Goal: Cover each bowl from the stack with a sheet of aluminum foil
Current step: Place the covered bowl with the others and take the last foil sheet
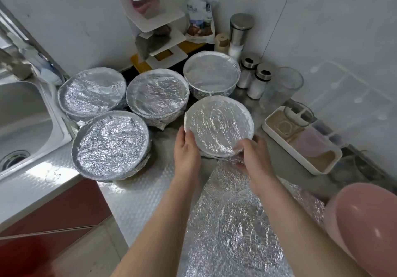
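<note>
A foil-covered bowl (219, 124) sits on the steel counter between both hands. My left hand (186, 148) grips its left rim, fingers curled round the edge. My right hand (253, 154) grips the near right rim and presses crumpled foil against the side. Several other foil-covered bowls stand around it: one at the front left (110, 143), one at the back left (92, 93), one in the middle (156, 93) and one at the back right (211, 72). A loose crinkled foil sheet (232, 223) lies on the counter under my forearms.
A steel sink (23, 113) lies at the left. A pink basin (365, 218) sits at the lower right. A white tray (300, 145), shakers (255, 79), a glass jar (281, 87) and a white rack (154, 25) line the back and right walls.
</note>
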Available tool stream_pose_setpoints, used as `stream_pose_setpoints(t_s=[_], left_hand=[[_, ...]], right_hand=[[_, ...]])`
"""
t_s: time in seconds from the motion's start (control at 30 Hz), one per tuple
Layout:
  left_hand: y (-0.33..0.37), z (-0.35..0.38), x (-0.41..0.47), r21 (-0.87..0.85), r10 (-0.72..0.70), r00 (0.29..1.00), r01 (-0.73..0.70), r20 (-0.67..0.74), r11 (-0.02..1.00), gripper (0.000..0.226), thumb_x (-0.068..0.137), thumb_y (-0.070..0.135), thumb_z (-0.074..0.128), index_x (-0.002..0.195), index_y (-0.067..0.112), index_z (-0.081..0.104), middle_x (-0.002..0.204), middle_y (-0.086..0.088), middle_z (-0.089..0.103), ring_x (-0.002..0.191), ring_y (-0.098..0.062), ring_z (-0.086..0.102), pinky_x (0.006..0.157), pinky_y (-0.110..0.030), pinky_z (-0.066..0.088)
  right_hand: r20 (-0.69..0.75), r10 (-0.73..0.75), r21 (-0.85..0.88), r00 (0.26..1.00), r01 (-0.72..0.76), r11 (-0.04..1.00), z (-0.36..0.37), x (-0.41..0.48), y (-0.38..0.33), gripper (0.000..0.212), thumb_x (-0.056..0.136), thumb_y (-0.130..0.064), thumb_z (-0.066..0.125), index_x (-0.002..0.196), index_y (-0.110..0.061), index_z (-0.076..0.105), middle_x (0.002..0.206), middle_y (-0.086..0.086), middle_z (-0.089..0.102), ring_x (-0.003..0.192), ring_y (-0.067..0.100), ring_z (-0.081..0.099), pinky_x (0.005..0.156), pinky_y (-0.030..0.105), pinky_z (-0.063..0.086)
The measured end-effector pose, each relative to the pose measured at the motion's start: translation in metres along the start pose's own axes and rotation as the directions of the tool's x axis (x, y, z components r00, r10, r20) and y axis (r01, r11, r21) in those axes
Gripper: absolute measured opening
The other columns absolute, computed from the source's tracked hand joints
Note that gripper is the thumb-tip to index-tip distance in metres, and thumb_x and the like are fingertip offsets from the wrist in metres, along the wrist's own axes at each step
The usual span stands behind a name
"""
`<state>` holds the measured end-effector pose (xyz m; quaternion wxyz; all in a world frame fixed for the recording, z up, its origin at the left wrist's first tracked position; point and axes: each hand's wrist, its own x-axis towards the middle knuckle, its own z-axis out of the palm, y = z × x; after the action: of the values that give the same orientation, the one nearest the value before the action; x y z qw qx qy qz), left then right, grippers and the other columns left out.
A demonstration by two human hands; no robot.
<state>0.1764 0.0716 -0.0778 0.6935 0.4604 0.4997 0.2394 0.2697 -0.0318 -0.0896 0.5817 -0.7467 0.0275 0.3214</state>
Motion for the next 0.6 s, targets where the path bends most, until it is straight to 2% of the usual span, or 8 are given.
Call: stream_pose_setpoints(t_s=[0.07,0.13,0.23,0.3,0.37,0.43,0.5,0.6], left_hand=[[0.001,0.002,0.006,-0.033,-0.033,0.999,0.032,-0.022,0.999,0.048,0.104,0.03,0.038,0.151,0.019,0.031,0.149,-0.002,0.042,0.132,-0.015,0.044,0.112,-0.036,0.035],[0.003,0.005,0.01,-0.074,-0.049,0.998,0.045,-0.051,0.996,0.048,0.105,0.03,0.036,0.152,0.02,0.028,0.152,0.003,0.037,0.133,-0.012,0.039,0.11,-0.029,0.031],[0.007,0.012,0.014,-0.129,-0.065,0.988,0.046,-0.143,0.991,0.045,0.105,0.028,0.035,0.15,0.02,0.034,0.15,0.004,0.039,0.134,-0.014,0.039,0.105,-0.025,0.029],[0.007,0.018,0.019,-0.196,-0.109,0.975,0.071,-0.192,0.978,0.044,0.104,0.028,0.035,0.146,0.017,0.04,0.147,-0.002,0.044,0.133,-0.022,0.043,0.112,-0.035,0.032],[0.007,0.024,0.023,-0.251,-0.149,0.965,0.093,-0.215,0.964,0.044,0.103,0.031,0.035,0.143,0.013,0.042,0.146,-0.007,0.046,0.131,-0.026,0.046,0.111,-0.043,0.037],[0.011,0.027,0.025,-0.284,-0.191,0.954,0.121,-0.232,0.951,0.045,0.104,0.034,0.033,0.142,0.012,0.043,0.143,-0.004,0.048,0.127,-0.025,0.049,0.106,-0.039,0.039],[0.013,0.029,0.029,-0.303,-0.203,0.952,0.129,-0.228,0.944,0.045,0.104,0.037,0.033,0.138,0.009,0.045,0.135,-0.008,0.055,0.119,-0.028,0.056,0.097,-0.041,0.048],[0.013,0.028,0.033,-0.283,-0.222,0.946,0.152,-0.237,0.947,0.049,0.104,0.039,0.032,0.137,0.004,0.042,0.133,-0.015,0.055,0.118,-0.032,0.056,0.101,-0.046,0.047]], right_hand=[[-0.055,-0.035,-0.028,0.998,0.033,0.999,-0.003,0.009,-0.007,0.06,0.085,-0.037,0.055,0.14,-0.025,0.035,0.132,0.004,0.051,0.111,0.023,0.056,0.089,0.042,0.048],[-0.051,-0.024,0.031,0.998,0.026,0.999,-0.003,0.023,-0.015,0.066,0.079,-0.049,0.056,0.139,-0.031,0.036,0.14,0.002,0.047,0.124,0.025,0.05,0.104,0.049,0.039],[-0.025,0.034,0.135,0.999,-0.031,0.99,0.005,0.049,-0.016,0.051,0.077,-0.056,0.052,0.121,-0.032,0.057,0.13,0.001,0.059,0.12,0.027,0.056,0.101,0.054,0.043],[-0.031,0.036,0.205,0.999,-0.029,0.978,0.016,0.046,-0.022,0.03,0.092,-0.049,0.045,0.106,-0.03,0.064,0.122,0.001,0.064,0.113,0.025,0.06,0.1,0.051,0.046],[-0.055,0.034,0.26,0.998,-0.019,0.965,0.024,0.047,-0.02,0.026,0.099,-0.043,0.041,0.096,-0.03,0.063,0.12,0.0,0.065,0.112,0.024,0.06,0.101,0.049,0.046],[-0.067,0.017,0.292,0.998,0.004,0.956,0.029,0.05,-0.016,0.033,0.098,-0.047,0.041,0.114,-0.026,0.062,0.128,0.0,0.061,0.118,0.024,0.057,0.104,0.05,0.043],[-0.073,0.023,0.303,0.997,0.0,0.953,0.033,0.056,-0.013,0.045,0.098,-0.049,0.04,0.131,-0.023,0.055,0.133,-0.001,0.058,0.122,0.023,0.055,0.106,0.05,0.042],[-0.091,0.018,0.3,0.996,0.01,0.954,0.037,0.061,-0.01,0.045,0.098,-0.047,0.038,0.132,-0.022,0.054,0.131,0.0,0.059,0.121,0.023,0.055,0.105,0.049,0.042]])
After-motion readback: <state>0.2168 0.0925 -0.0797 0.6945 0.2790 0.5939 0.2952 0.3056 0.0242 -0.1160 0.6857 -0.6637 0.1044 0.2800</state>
